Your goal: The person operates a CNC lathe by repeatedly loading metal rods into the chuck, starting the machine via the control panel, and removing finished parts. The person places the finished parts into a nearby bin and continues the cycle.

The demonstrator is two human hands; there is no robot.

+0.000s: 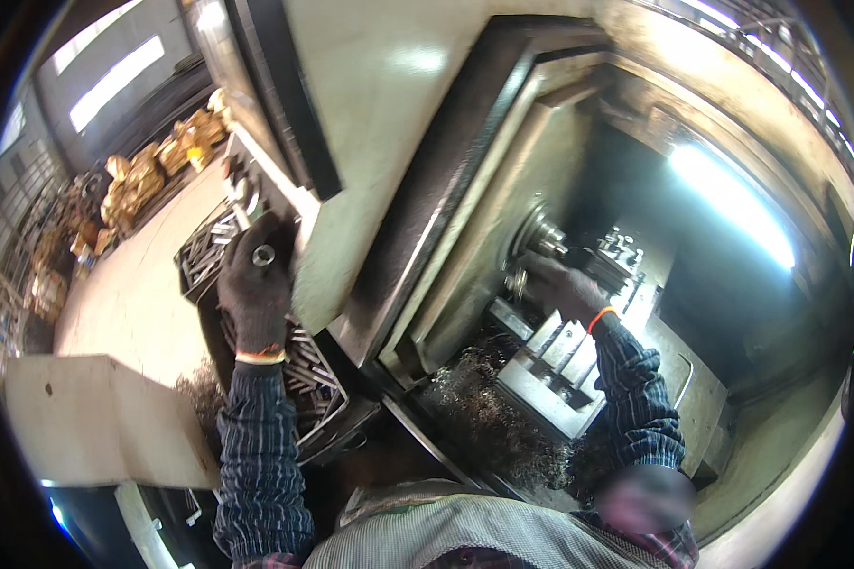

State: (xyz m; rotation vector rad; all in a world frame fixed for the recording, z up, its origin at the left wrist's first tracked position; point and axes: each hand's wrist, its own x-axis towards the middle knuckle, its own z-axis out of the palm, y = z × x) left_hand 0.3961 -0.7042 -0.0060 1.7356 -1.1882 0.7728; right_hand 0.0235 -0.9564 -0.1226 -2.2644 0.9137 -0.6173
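Observation:
My left hand (254,294), in a dark knitted glove, is closed on a metal tube (263,254) whose ring-shaped end faces up. It is above a dark bin (346,398) holding several loose metal rods (311,365). My right hand (562,287), also gloved, reaches inside a lathe. Its fingers are closed at a small round shiny metal part (515,282), just below the lathe's spindle chuck (541,233). A slotted metal tool slide (565,365) lies beneath that wrist, and a tool post with bolts (620,251) stands beyond it.
Metal shavings (479,398) are heaped below the slide. A lit tube lamp (731,204) is on the machine's inner right wall. The pale machine housing (380,123) stands between my arms. Brown wrapped bundles (142,185) line the floor at far left, and a pale metal cabinet (104,417) is nearer.

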